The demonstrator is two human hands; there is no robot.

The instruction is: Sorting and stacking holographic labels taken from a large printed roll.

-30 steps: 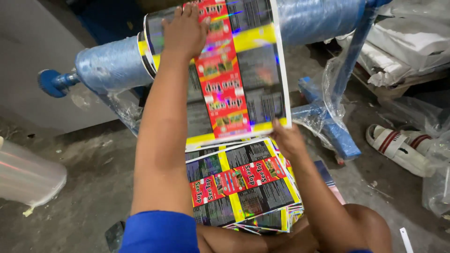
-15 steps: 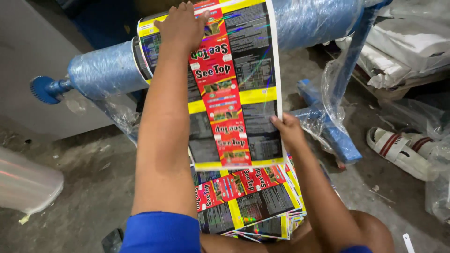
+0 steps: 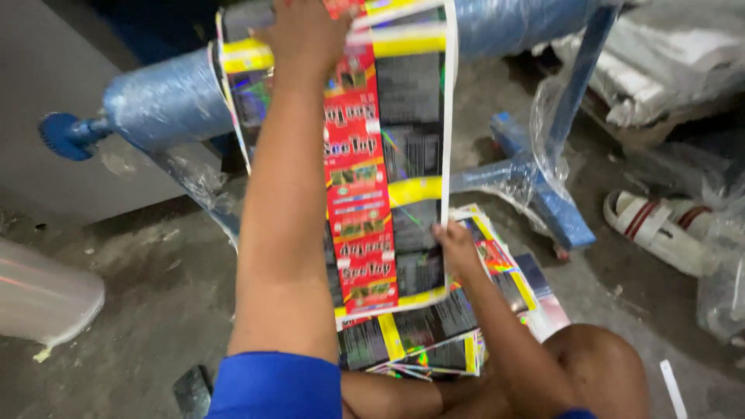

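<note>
A long printed strip of labels (image 3: 384,194), red, black and yellow, hangs from a blue plastic-wrapped roller (image 3: 167,97). My left hand (image 3: 303,31) is stretched up and presses on the strip at the roller's top. My right hand (image 3: 458,248) pinches the strip's right edge lower down. Under the strip lies a stack of cut label sheets (image 3: 434,326) on the floor, between my knees.
The roller sits on a blue stand (image 3: 543,194) wrapped in clear film. A white sandal with red stripes (image 3: 660,229) lies at the right. White bags (image 3: 660,70) pile up at the top right. A translucent plastic container (image 3: 43,295) is at the left on the concrete floor.
The strip has been pulled further down over the roller. My right hand has slid lower along its right edge; my left hand stays up at the roller.
</note>
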